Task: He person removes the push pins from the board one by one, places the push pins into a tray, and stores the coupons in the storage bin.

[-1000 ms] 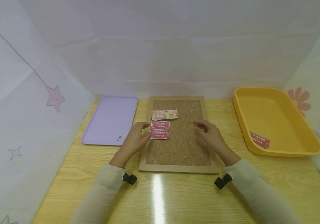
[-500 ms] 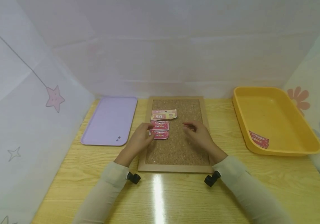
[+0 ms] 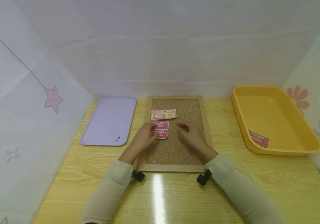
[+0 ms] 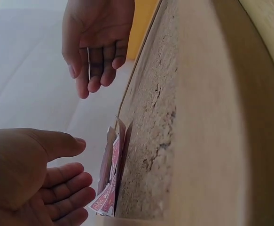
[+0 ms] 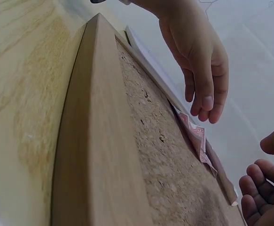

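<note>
Three paper coupons lie in a column on the left part of a wood-framed cork board (image 3: 178,168): a pink-and-yellow coupon (image 3: 164,114) at the top, then an upper red coupon (image 3: 163,125) and a lower red coupon (image 3: 164,134). My left hand (image 3: 142,138) hovers at the left ends of the red ones, overlapping them in the head view, fingers relaxed and holding nothing. Opposite it, above the cork to the right of the coupons, is my right hand (image 3: 192,137), loosely curved with nothing in it. Seen from the left wrist, the coupons (image 4: 111,181) stand partly raised off the cork.
On the left a flat purple tray (image 3: 109,116) carries a few tiny dark pieces (image 3: 118,138) near its front right corner. A deep yellow bin (image 3: 277,121) stands to the right, another red coupon (image 3: 258,138) inside it. Printed white cloth (image 3: 160,59) encloses the table.
Both hands have come closer together over the board: the right hand slid left across the cork, and the left hand shifted slightly right over the red coupons. The coupons stayed put.
</note>
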Available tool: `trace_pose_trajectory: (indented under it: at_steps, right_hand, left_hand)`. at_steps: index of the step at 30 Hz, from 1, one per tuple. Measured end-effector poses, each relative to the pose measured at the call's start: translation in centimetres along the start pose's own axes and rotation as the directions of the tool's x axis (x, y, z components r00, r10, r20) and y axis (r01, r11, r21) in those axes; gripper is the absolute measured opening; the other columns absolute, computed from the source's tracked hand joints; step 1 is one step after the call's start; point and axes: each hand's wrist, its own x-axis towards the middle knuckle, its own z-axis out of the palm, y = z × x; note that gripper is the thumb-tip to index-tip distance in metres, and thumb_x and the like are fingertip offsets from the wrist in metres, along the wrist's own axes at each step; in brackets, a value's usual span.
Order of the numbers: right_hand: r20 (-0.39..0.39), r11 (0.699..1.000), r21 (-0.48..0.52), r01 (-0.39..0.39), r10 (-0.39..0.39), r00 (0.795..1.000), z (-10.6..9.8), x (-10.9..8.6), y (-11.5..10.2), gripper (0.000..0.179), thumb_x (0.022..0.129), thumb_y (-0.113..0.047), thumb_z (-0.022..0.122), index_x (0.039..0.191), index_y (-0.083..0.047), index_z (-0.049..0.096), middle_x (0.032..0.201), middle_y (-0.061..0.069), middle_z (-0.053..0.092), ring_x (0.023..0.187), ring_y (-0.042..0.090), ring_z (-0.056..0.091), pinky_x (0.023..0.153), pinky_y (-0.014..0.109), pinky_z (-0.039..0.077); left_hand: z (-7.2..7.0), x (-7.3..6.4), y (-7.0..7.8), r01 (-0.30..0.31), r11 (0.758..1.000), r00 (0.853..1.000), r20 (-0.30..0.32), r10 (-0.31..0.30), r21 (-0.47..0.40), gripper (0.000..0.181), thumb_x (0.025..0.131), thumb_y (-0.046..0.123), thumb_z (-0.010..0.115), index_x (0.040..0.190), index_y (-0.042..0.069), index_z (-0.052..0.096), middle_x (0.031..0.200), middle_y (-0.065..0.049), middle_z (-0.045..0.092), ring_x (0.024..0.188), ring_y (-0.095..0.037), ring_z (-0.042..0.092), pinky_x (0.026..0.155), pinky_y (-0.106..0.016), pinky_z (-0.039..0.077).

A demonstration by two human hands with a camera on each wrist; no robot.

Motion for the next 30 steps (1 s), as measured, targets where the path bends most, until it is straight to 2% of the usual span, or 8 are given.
trace_pose_trajectory:
  at_steps: [3,9,19,30]
  right_hand:
    - [0.003,0.999,0.031,-0.029,0.029,1.000,0.5,0.1,0.0,0.036,0.098,-0.031,0.058,0.128,-0.011,0.060,0.114,0.001,0.061,0.107,0.017,0.057,0.093,0.037,0.047]
    - [-0.011,0.998,0.062,-0.027,0.028,1.000,1.5,0.7,0.2,0.032,0.098,-0.027,0.059,0.125,-0.011,0.061,0.114,0.003,0.061,0.108,0.020,0.057,0.094,0.039,0.048]
    - [-0.035,0.999,0.041,0.010,-0.008,0.999,2.5,1.3,0.6,0.030,0.097,-0.027,0.061,0.122,-0.010,0.063,0.114,0.004,0.061,0.106,0.021,0.058,0.094,0.039,0.048]
    - [-0.027,1.000,0.025,-0.006,0.007,1.000,3.7,1.9,0.9,0.031,0.095,-0.028,0.063,0.122,-0.012,0.064,0.108,0.001,0.064,0.101,0.018,0.060,0.089,0.038,0.050]
  left_hand:
    - [0.0,0.1,0.1,-0.010,1.000,1.000,0.019,0.009,0.016,0.043,0.093,0.025,0.066,0.126,0.000,0.057,0.120,-0.015,0.058,0.110,-0.028,0.056,0.098,-0.041,0.044]
    - [0.1,0.3,0.1,-0.030,0.999,0.999,0.025,0.029,0.020,0.042,0.092,0.024,0.068,0.124,-0.001,0.058,0.118,-0.016,0.059,0.109,-0.029,0.056,0.096,-0.042,0.045]
    - [0.3,0.6,-0.1,-0.011,0.998,0.998,0.057,0.007,0.056,0.042,0.093,0.028,0.067,0.121,-0.003,0.059,0.113,-0.016,0.059,0.106,-0.029,0.057,0.094,-0.042,0.046]
    - [0.7,1.2,-0.2,-0.026,0.996,0.997,0.072,0.019,0.090,0.033,0.093,0.026,0.067,0.114,0.002,0.063,0.104,-0.010,0.061,0.096,-0.024,0.057,0.086,-0.039,0.049]
